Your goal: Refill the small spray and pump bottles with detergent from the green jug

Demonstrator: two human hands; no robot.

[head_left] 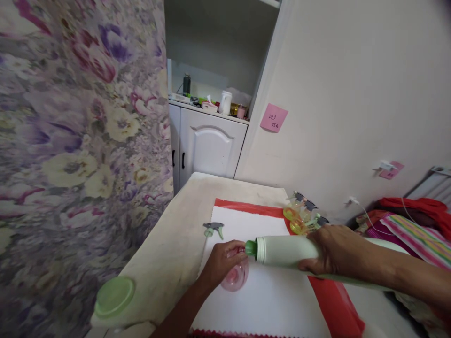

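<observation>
My left hand (225, 258) is closed around the neck of a clear pink spray bottle (235, 278) that stands on a white sheet (271, 295). My right hand (333, 249) grips a large pale green jug (283, 250), tipped nearly on its side. The jug's darker green spout (251, 248) is at the small bottle's mouth, partly behind my left fingers. Whether liquid is flowing I cannot tell. A grey and green spray trigger head (213, 229) lies beyond my left hand near the sheet's left edge.
Several spray bottles with yellow liquid (299, 225) are grouped at the table's far right. A green round cap (114, 296) is at the near left. Red cloth (331, 300) borders the sheet. A floral curtain (81, 141) hangs left; a wall (352, 117) stands right.
</observation>
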